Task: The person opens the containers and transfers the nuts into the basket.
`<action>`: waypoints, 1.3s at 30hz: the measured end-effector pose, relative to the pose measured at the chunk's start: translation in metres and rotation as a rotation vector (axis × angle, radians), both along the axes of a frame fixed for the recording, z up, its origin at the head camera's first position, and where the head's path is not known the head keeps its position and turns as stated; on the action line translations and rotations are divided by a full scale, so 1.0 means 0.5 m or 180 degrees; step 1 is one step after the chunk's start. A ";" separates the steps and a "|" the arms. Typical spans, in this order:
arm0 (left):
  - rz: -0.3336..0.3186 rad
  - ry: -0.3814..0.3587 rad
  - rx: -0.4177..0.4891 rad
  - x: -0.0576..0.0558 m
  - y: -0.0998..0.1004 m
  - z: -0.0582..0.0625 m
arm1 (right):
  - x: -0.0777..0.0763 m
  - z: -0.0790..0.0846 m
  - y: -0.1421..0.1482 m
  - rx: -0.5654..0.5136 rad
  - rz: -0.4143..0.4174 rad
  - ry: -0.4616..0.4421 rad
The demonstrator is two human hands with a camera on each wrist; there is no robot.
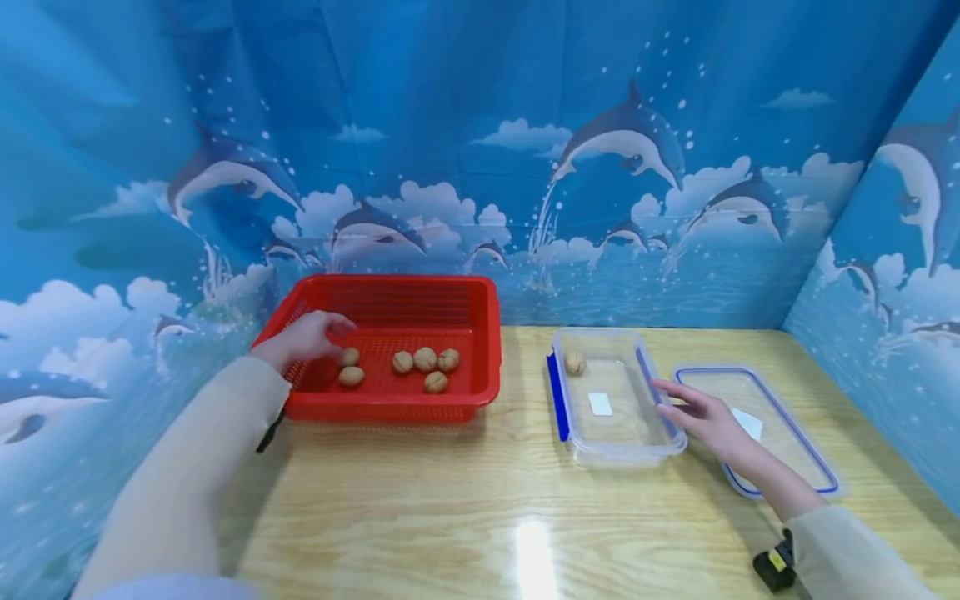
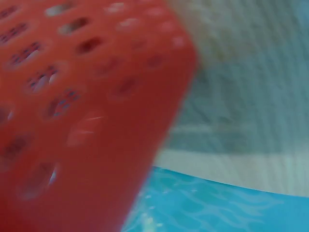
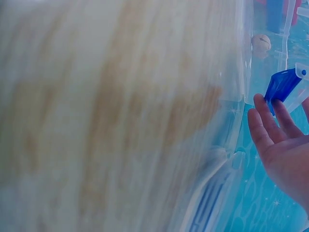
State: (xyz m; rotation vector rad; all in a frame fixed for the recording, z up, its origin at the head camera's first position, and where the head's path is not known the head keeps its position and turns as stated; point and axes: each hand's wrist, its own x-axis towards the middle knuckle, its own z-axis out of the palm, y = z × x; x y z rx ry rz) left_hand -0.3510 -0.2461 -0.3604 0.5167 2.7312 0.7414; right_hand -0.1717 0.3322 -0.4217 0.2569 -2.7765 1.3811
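My left hand (image 1: 309, 337) reaches over the left wall of the red basket (image 1: 491, 358), fingers spread and slightly bent above two walnuts (image 1: 351, 376). No walnut shows between those fingers. Several more walnuts (image 1: 425, 360) lie near the middle of the basket floor. To the right, a clear plastic box (image 1: 618, 429) has a single walnut (image 1: 574, 362) in its far left corner. My right hand (image 1: 701, 417) rests its loosely extended fingertips at the box's right side, by the blue latch (image 3: 282, 84). Only the perforated basket wall fills the left wrist view, hiding the left hand there.
A clear lid (image 1: 780, 433) with a blue seal lies on the wooden table (image 1: 405, 517) at the right, partly beneath the right forearm. Behind the basket and box hangs a blue dolphin-print backdrop (image 1: 450, 167), which turns a corner on the right side.
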 end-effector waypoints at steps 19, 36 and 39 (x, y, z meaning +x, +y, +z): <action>-0.0776 0.0346 0.0518 0.072 0.282 0.125 | 0.002 -0.001 0.000 -0.0010 0.0021 0.0020; -0.1587 0.0077 0.0380 0.072 0.553 0.086 | -0.003 0.000 -0.002 0.0005 0.0022 0.0053; -0.1565 0.0048 0.0426 0.070 0.580 0.082 | 0.000 0.000 0.002 0.0008 0.0022 0.0044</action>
